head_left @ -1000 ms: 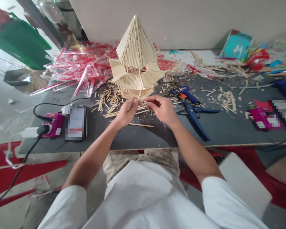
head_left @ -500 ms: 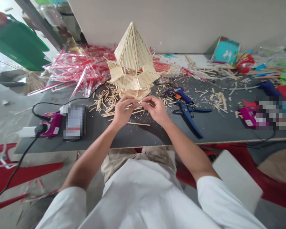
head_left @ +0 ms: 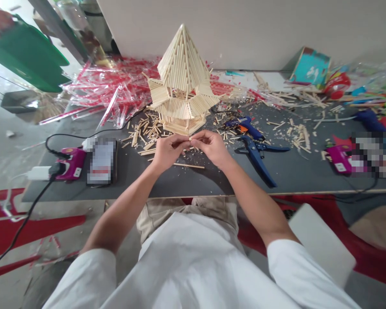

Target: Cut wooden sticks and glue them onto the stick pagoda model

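Observation:
A pagoda-like model [head_left: 184,103] built of pale wooden sticks stands on the dark table, with a pointed roof and a flared lower eave. Just in front of its base, my left hand [head_left: 170,150] and my right hand [head_left: 209,148] meet at the fingertips. Both are closed in a pinch on a small pale piece of wooden stick [head_left: 190,138], mostly hidden by the fingers. Loose sticks [head_left: 148,151] lie beside and beneath my left hand. To the right of my right hand are a blue-handled cutter [head_left: 259,161] and a blue glue gun [head_left: 249,128].
Red and clear plastic wrappers [head_left: 99,92] are heaped at the back left. A phone [head_left: 102,162] and a purple power strip [head_left: 72,163] with cables lie on the left. Stick scraps [head_left: 297,135] and another purple power strip [head_left: 340,158] are on the right. The table's front edge [head_left: 141,199] runs before my body.
The whole view has shifted slightly, so the model and table sit a little further right. My hands stay pinched together, now with a small gap showing between them and the model's base.

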